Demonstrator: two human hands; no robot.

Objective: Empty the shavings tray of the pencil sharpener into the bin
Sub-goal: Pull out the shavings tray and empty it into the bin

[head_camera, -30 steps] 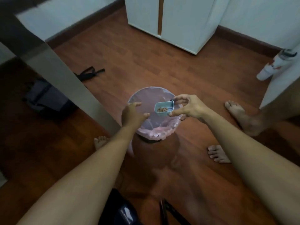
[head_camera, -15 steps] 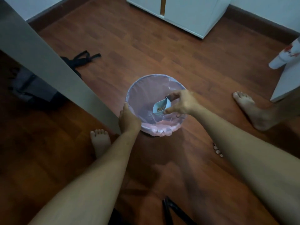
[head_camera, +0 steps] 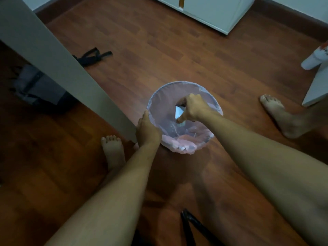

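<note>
A small round bin [head_camera: 160,97] lined with a pale pink plastic bag stands on the wooden floor. My right hand [head_camera: 192,109] is over the bin's mouth, shut on the light blue shavings tray [head_camera: 178,112], which is turned over so that its opening faces down into the bin. Most of the tray is hidden under my fingers, and the shavings cannot be seen. My left hand [head_camera: 147,129] grips the bin's near-left rim.
A grey table edge [head_camera: 58,64] runs diagonally at the left, close to the bin. A dark bag [head_camera: 37,86] lies under it. A white cabinet [head_camera: 209,9] stands at the back. Bare feet [head_camera: 276,114] are on the floor around the bin.
My right hand has moved lower over the bin and turned the tray from open side up to tipped downward. My left hand went from hovering to gripping the rim.
</note>
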